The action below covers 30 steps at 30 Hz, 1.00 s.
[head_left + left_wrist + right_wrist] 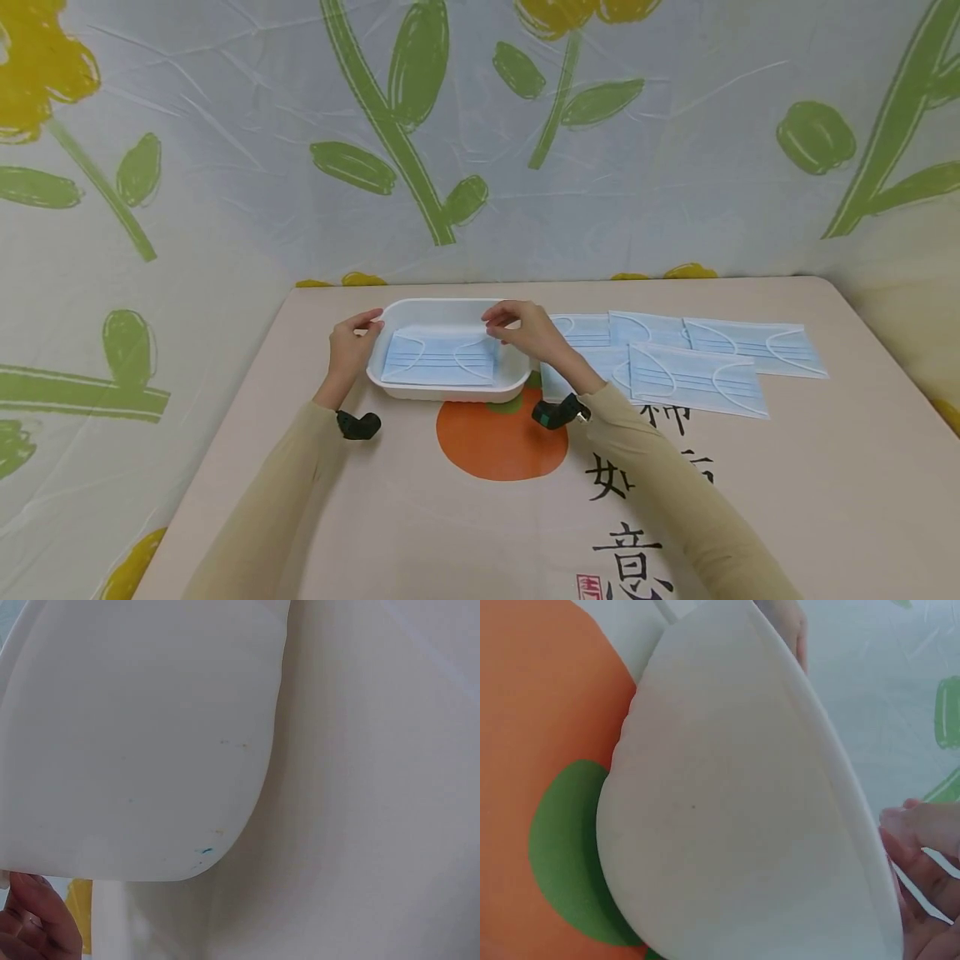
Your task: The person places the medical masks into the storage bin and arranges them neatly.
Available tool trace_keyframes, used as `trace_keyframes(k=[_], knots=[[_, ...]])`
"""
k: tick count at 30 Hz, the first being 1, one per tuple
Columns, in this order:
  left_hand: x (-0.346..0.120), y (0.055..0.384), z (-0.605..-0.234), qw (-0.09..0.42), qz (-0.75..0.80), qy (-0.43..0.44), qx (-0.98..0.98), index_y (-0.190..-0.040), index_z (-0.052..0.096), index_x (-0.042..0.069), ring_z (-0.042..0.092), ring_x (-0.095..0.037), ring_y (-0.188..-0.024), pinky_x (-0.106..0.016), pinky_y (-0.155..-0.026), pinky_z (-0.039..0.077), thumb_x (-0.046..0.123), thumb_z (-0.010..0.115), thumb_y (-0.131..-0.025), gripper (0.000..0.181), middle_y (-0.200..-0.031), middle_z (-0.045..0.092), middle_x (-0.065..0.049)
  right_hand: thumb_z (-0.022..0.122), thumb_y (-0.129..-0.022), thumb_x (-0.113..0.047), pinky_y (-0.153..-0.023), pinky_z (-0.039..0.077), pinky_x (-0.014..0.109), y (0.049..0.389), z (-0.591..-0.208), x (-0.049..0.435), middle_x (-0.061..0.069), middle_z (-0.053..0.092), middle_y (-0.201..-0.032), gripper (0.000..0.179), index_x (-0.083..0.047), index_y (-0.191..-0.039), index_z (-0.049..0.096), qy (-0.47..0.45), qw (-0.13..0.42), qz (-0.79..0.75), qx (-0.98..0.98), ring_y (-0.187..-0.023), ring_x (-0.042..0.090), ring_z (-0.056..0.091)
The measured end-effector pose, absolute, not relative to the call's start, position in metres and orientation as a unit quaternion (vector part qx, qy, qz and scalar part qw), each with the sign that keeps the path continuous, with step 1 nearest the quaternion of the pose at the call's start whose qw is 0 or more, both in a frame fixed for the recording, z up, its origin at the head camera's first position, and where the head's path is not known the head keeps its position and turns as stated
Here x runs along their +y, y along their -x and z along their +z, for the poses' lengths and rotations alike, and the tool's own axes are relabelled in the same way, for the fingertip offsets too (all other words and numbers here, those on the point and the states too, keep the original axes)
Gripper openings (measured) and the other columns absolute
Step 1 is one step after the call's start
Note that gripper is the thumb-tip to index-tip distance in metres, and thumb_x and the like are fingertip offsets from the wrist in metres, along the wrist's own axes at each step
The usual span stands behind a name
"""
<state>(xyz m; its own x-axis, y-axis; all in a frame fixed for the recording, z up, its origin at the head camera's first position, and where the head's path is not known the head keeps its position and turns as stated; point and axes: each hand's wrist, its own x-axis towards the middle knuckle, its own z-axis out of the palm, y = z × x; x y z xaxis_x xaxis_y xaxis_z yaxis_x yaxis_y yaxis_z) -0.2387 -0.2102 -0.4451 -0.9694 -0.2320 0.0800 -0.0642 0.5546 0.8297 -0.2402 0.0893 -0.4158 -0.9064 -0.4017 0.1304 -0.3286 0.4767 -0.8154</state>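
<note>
A white tray [442, 392] stands at the back of the table with a light blue face mask [438, 362] lying inside, its white ear loops on top. My left hand [348, 346] grips the tray's left rim; in the left wrist view its fingertips [45, 907] are at the tray's edge. Over the tray's right side is my right hand [525, 329], its fingers loosely bent near the mask's right end. The right wrist view shows the right hand [930, 877] beside the tray's rim, some fingertips hidden behind it.
Several more face masks [697, 379] lie overlapping on the table to the right of the tray. The table [420, 533] bears an orange round print [502, 442] and black characters [630, 550]. A flowered curtain [247, 167] hangs behind.
</note>
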Motion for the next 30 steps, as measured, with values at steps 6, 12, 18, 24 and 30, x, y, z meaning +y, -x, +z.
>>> trace_keyframes(k=[6,12,18,24,30], knots=[[-0.21,0.239,-0.445,0.097,-0.461,-0.083,-0.878,-0.123,0.065,0.007,0.055,-0.026,-0.104,-0.029,-0.082,0.041,0.017,0.058,-0.096,0.03,-0.113,0.066,-0.017,0.067,-0.089,-0.007,-0.084,0.054,0.04,0.238,-0.419,0.096,0.014,0.07,-0.104,0.022,-0.001,-0.11,0.068,0.233,0.001,-0.469,0.852,-0.096,0.026,0.065],[-0.21,0.239,-0.446,0.095,-0.457,-0.087,-0.88,-0.124,0.065,0.007,0.055,-0.026,-0.104,-0.029,-0.083,0.042,0.018,0.057,-0.096,0.031,-0.114,0.066,-0.017,0.066,-0.088,-0.005,-0.079,0.056,0.04,0.23,-0.42,0.101,0.014,0.07,-0.104,0.021,0.0,-0.109,0.068,0.227,-0.009,-0.48,0.848,-0.095,0.026,0.065],[-0.209,0.239,-0.446,0.094,-0.463,-0.085,-0.877,-0.124,0.065,0.008,0.054,-0.026,-0.104,-0.03,-0.083,0.042,0.018,0.058,-0.096,0.031,-0.114,0.065,-0.017,0.067,-0.087,-0.004,-0.077,0.056,0.038,0.218,-0.419,0.106,0.013,0.07,-0.103,0.02,-0.001,-0.107,0.068,0.228,-0.028,-0.469,0.853,-0.093,0.025,0.065],[-0.209,0.239,-0.446,0.094,-0.461,-0.086,-0.878,-0.124,0.065,0.008,0.054,-0.025,-0.104,-0.028,-0.082,0.041,0.018,0.058,-0.096,0.03,-0.114,0.066,-0.017,0.068,-0.087,-0.004,-0.077,0.056,0.038,0.209,-0.416,0.115,0.013,0.071,-0.103,0.02,-0.002,-0.107,0.068,0.232,-0.043,-0.456,0.858,-0.093,0.024,0.064],[-0.209,0.237,-0.445,0.098,-0.46,-0.085,-0.878,-0.124,0.065,0.007,0.055,-0.026,-0.103,-0.027,-0.08,0.041,0.017,0.057,-0.096,0.03,-0.114,0.066,-0.017,0.067,-0.087,-0.004,-0.076,0.055,0.042,0.204,-0.414,0.127,0.016,0.071,-0.103,0.019,-0.002,-0.106,0.068,0.235,-0.047,-0.455,0.858,-0.093,0.026,0.064]])
